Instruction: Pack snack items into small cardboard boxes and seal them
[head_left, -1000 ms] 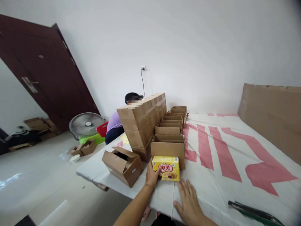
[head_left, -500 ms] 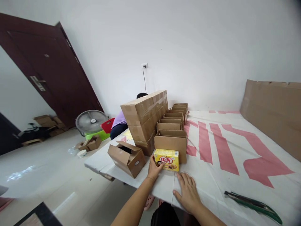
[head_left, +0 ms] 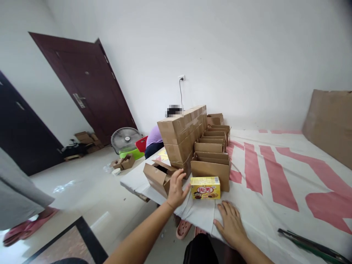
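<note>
A yellow snack box (head_left: 205,188) stands upright on the white table cover, in front of a row of open cardboard boxes (head_left: 210,171). Between that yellow box and an opened carton (head_left: 157,180) on the left is my left hand (head_left: 177,189), raised with its fingers apart and holding nothing. Part of the carton's right end is hidden behind this hand. My right hand (head_left: 230,224) lies flat on the cover near the table's front edge, fingers spread, just below the yellow box's right corner.
Taped cartons (head_left: 178,141) are stacked behind the opened one. A green-handled cutter (head_left: 313,246) lies at the table's right front. Beyond the stack sits a person in a purple top (head_left: 154,136), near a floor fan (head_left: 126,140). Someone in pink shoes (head_left: 30,225) stands at far left.
My left hand has let go of the yellow box and moved left toward the opened carton. My right hand stays flat on the table. The view has turned left.
</note>
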Tool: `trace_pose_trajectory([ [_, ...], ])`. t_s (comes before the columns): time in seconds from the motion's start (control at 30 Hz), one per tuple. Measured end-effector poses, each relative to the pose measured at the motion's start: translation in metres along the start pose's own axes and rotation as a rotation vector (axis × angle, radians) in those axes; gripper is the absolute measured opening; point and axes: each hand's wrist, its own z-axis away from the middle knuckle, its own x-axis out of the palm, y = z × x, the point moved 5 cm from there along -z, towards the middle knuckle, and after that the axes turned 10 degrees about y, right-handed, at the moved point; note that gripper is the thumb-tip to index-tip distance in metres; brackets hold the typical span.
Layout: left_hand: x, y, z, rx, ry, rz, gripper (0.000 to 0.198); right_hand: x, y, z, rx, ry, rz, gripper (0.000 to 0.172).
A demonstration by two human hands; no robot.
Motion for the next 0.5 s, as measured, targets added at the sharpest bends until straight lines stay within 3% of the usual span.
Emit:
trace_pose_trajectory([
  [0.07, -0.021, -0.027, -0.032, -0.015, -0.058, -0.179, 0.034, 0.000, -0.001, 0.000, -0.005, 0.003, -0.003, 0.060],
  [0.13, -0.038, -0.066, -0.059, -0.121, -0.091, -0.382, 0.038, 0.000, 0.000, 0.000, -0.014, 0.002, -0.004, 0.059],
  [0.27, -0.046, -0.141, -0.073, -0.404, -0.365, -0.587, 0.043, 0.003, 0.002, 0.002, -0.022, -0.011, 0.023, 0.058],
  [0.37, -0.039, -0.166, -0.070, -0.488, -0.426, -0.590, 0.047, 0.002, 0.001, 0.002, -0.008, -0.035, 0.027, 0.058],
  [0.5, -0.029, -0.180, -0.069, -0.531, -0.515, -0.599, 0.058, -0.004, -0.005, 0.003, 0.010, -0.070, 0.010, 0.059],
])
